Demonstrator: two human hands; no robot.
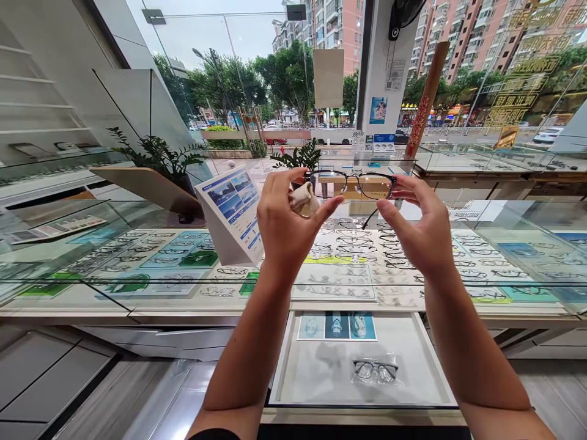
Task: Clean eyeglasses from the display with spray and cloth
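Note:
Both my hands hold up a pair of dark-rimmed eyeglasses [352, 175] above the glass counter, lenses facing me. My left hand [287, 223] grips the left end of the frame between thumb and fingers. A pale cloth [301, 195] is tucked inside that same hand. At the right end, the fingers of my right hand [419, 223] pinch the frame near the hinge. One dark temple arm hangs down near the right thumb. Below, an open white drawer [284, 366] contains another pair of glasses [375, 370] in a clear plastic bag.
Under the glass display counter [156, 275] lie many rows of eyeglasses. A standing printed sign [232, 211] is left of my hands. Potted plants [160, 156] stand behind, before the large window. A picture card [337, 326] lies at the drawer's back.

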